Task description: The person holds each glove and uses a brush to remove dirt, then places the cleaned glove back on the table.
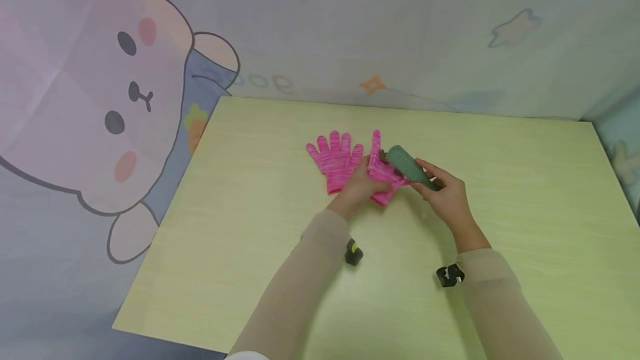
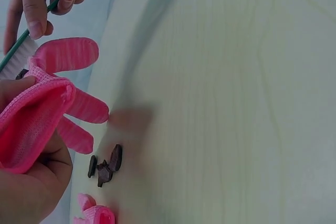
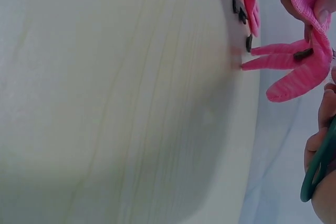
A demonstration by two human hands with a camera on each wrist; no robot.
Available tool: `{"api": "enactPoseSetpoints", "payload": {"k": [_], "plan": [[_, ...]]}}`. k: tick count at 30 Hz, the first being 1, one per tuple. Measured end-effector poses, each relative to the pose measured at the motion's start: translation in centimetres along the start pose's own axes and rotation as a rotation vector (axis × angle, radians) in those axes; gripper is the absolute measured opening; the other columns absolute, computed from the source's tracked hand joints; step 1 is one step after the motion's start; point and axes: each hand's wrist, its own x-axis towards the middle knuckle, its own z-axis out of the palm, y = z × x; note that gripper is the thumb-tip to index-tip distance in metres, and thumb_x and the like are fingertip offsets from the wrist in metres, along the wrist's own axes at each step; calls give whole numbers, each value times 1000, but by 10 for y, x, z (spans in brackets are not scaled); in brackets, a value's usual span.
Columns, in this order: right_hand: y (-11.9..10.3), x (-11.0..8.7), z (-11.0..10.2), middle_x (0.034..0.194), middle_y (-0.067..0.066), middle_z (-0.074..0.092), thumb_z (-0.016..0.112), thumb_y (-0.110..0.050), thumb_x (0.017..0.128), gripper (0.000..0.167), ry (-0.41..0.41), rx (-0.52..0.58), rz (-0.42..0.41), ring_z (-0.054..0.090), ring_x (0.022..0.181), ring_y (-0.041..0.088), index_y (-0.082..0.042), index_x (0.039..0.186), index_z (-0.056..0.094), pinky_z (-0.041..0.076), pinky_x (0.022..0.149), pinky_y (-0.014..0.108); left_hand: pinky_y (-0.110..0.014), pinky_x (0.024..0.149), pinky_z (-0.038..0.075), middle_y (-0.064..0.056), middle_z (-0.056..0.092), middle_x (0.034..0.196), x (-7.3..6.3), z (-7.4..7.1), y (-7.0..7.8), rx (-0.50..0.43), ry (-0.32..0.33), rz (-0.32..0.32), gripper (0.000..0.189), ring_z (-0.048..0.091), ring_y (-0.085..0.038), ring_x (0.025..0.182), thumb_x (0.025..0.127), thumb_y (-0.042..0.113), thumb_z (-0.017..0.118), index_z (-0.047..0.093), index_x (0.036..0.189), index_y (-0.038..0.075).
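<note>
My left hand [image 1: 356,186] grips a pink glove [image 1: 382,172] by its cuff, raised off the table, with the fingers of the glove hanging down. In my right hand [image 1: 447,196] is a green brush [image 1: 407,164], its white bristles [image 2: 20,59] against the glove in the left wrist view. One small dark piece [image 3: 303,54] clings to the held glove. Several dark brown pieces [image 2: 104,173] lie on the table beneath it. A second pink glove [image 1: 334,159] lies flat just left of my left hand, fingers spread.
The pale yellow table [image 1: 240,210] ends at a cloth backdrop [image 1: 320,32] with a cartoon bear print. A black wrist device [image 1: 353,253] sits by the left sleeve, and another black device [image 1: 450,275] is by the right sleeve.
</note>
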Motion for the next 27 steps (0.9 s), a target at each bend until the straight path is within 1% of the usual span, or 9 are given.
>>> {"api": "enactPoseSetpoints", "payload": {"k": [4, 6, 10, 12, 15, 17, 20, 23, 27], "plan": [[1, 0, -1, 96, 9, 55, 70, -10, 82, 48, -11, -7, 21, 52, 66, 9, -14, 128, 57, 49, 55, 17, -40, 104, 32, -8, 40, 141, -1, 0, 0, 59, -21, 9, 90, 37, -27, 127, 74, 10, 76, 24, 146, 16], [1, 0, -2, 97, 10, 55, 70, -10, 83, 49, -14, -13, 29, 52, 67, 10, -15, 129, 56, 49, 55, 17, -40, 104, 32, -8, 40, 141, 0, -1, 0, 85, -34, 17, 88, 38, -27, 127, 74, 9, 75, 24, 146, 16], [2, 1, -3, 98, 11, 55, 69, -10, 83, 49, -15, -26, 40, 52, 68, 12, -16, 130, 55, 49, 55, 17, -40, 104, 33, -7, 41, 140, 1, 0, 0, 103, -46, 15, 87, 39, -26, 126, 74, 8, 76, 26, 145, 16], [2, 1, -3, 98, 11, 55, 69, -11, 83, 49, -17, -24, 37, 52, 68, 13, -16, 130, 55, 49, 55, 17, -40, 104, 31, -8, 38, 142, 1, 0, 0, 77, -39, -4, 88, 36, -27, 128, 75, 14, 76, 25, 146, 16], [2, 0, -3, 96, 11, 56, 70, -11, 83, 48, -26, -19, 15, 51, 69, 13, -15, 128, 56, 48, 55, 16, -42, 106, 28, -9, 32, 146, 0, 0, 0, 14, 4, -33, 92, 30, -28, 132, 76, 25, 76, 20, 147, 16], [2, -1, -2, 95, 11, 57, 71, -9, 82, 47, -40, -26, -22, 50, 70, 15, -14, 126, 58, 46, 57, 15, -43, 107, 26, -9, 28, 148, 0, 0, -1, -37, 39, -43, 95, 26, -28, 134, 76, 30, 76, 16, 148, 17], [2, -2, -1, 96, 12, 62, 72, -6, 80, 46, -59, -77, -102, 51, 76, 18, -12, 123, 61, 43, 63, 14, -42, 108, 24, -11, 26, 149, 1, 1, -1, -76, 88, -25, 99, 24, -29, 135, 75, 27, 77, 13, 149, 15], [3, -3, 0, 101, 16, 65, 72, -3, 78, 46, -44, -131, -162, 53, 81, 21, -10, 122, 62, 45, 70, 20, -42, 108, 25, -13, 29, 147, 2, 1, -2, -73, 107, -16, 99, 28, -30, 133, 74, 25, 79, 15, 149, 14], [3, -2, 1, 105, 20, 64, 72, 0, 77, 47, 20, -173, -178, 57, 83, 27, -9, 121, 62, 49, 73, 38, -38, 102, 36, -12, 39, 140, 2, 1, -2, -47, 92, -14, 90, 44, -27, 120, 75, 20, 77, 22, 147, 15]]}}
